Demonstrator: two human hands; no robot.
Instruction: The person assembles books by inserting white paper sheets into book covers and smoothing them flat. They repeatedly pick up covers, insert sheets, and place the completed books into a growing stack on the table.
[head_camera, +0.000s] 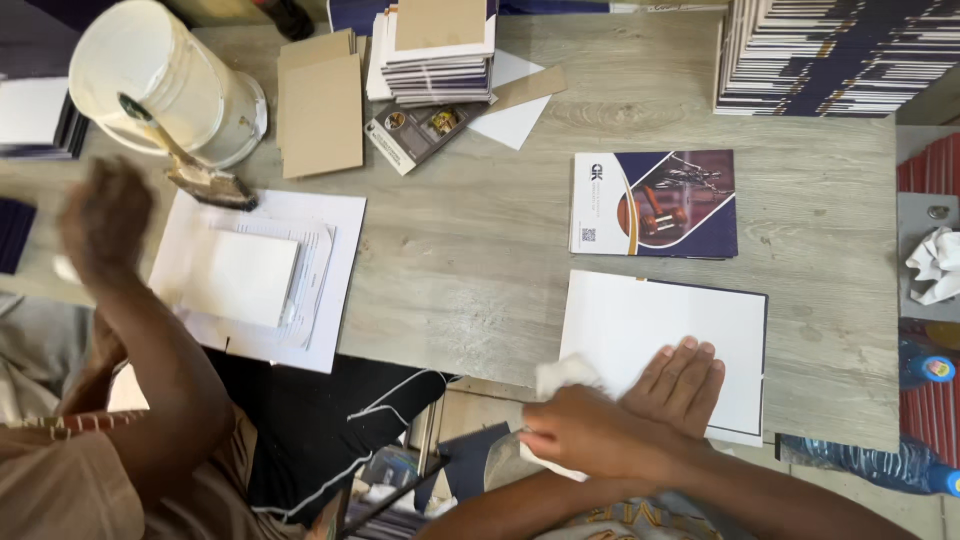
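A white-faced board with a dark edge (640, 320) lies at the table's near edge. My left hand (682, 385) rests flat on its lower part, fingers spread and pointing away from me. My right hand (590, 432) crosses just in front of it, closed around a crumpled white cloth (560, 378) that touches the board's lower left corner. Beyond the board lies a printed cover in navy, white and orange (655, 203).
A co-worker sits at the left, a blurred hand (105, 215) raised over white sheets (265, 270). A white bucket (160, 75) with a brush (200, 178) stands at the back left. Brown boards (320, 110), stacked booklets (440, 55) and tall cover stacks (830, 55) line the back.
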